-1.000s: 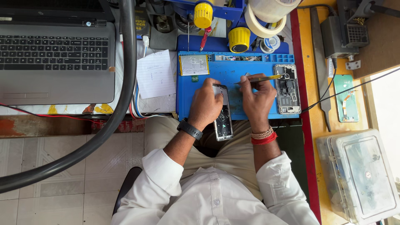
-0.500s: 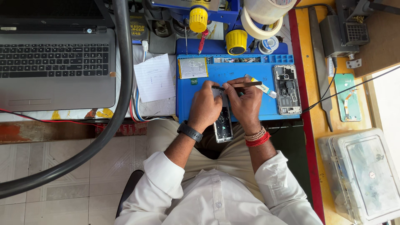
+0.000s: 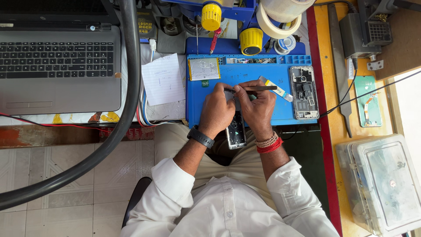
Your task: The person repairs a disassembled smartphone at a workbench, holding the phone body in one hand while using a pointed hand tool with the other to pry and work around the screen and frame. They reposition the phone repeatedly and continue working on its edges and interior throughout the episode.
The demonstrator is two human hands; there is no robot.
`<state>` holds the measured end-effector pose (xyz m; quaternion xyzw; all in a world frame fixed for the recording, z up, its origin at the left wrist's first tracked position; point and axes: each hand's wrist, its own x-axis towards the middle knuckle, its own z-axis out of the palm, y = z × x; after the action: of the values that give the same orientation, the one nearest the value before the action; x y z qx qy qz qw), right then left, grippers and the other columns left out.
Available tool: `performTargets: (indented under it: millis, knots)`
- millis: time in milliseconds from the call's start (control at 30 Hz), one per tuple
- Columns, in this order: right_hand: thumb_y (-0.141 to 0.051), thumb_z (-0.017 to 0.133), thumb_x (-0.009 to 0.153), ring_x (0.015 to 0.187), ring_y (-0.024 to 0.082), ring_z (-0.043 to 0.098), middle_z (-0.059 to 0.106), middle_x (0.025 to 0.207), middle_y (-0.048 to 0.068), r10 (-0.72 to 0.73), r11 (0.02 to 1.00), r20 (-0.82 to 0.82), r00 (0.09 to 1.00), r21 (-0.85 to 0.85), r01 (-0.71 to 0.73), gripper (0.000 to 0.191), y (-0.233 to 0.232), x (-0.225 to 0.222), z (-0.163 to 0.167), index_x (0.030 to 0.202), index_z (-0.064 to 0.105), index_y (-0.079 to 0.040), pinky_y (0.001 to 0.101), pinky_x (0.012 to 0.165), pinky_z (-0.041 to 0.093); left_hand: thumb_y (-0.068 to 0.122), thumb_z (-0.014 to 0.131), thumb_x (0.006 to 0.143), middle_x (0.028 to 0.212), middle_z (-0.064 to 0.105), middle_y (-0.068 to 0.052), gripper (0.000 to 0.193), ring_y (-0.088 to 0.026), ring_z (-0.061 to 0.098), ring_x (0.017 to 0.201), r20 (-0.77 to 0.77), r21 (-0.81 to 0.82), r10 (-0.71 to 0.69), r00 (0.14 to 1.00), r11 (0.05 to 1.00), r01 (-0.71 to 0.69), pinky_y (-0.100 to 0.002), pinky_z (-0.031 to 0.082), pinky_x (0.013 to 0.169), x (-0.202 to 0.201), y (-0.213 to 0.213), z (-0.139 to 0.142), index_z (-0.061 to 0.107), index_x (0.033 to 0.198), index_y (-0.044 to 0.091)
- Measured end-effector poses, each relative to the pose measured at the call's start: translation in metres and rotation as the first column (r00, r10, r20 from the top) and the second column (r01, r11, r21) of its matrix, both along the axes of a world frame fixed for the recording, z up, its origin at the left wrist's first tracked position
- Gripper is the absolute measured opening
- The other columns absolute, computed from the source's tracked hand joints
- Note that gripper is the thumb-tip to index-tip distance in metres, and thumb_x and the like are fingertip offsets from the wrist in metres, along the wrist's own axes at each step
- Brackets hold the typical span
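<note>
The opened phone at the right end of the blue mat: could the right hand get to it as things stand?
Probably yes. The opened phone lies uncovered just right of the right hand, with bare blue mat between; but that hand holds a thin tool.

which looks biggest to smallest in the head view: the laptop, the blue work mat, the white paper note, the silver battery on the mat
1. laptop, clearly the largest though cut off by the frame edge
2. blue work mat, partly hidden by the hands
3. white paper note
4. silver battery, smallest
</note>
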<state>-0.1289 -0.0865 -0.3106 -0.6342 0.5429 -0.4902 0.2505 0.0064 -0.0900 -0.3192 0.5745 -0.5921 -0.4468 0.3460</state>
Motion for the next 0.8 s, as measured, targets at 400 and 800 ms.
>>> performTargets:
  millis: [400,800]
  knots:
    - [0.0,0.08,0.092,0.071,0.016,0.075,0.075,0.079,0.009,-0.086,0.994,-0.136,0.987,-0.082,0.075,0.006,0.0,-0.007,0.009,0.091,0.075,0.001,0.0278,0.071,0.057,0.006,0.066,0.088,0.071,0.07,-0.017,0.031,-0.032,0.073,0.064,0.006,-0.083,0.036,0.999,0.996,-0.036,-0.044,0.057,0.057,0.0,0.004,0.002,0.058,0.117,-0.001]
    - [-0.004,0.079,0.093,0.073,0.017,0.077,0.076,0.081,0.009,-0.084,0.996,-0.153,0.985,-0.031,0.08,0.01,0.001,-0.011,0.011,0.092,0.07,0.0,0.0272,0.06,0.055,0.005,0.065,0.089,0.074,0.071,-0.018,0.03,-0.032,0.074,0.066,0.002,-0.089,0.037,0.999,0.995,-0.037,-0.044,0.058,0.058,-0.001,0.003,0.004,0.058,0.117,-0.002]
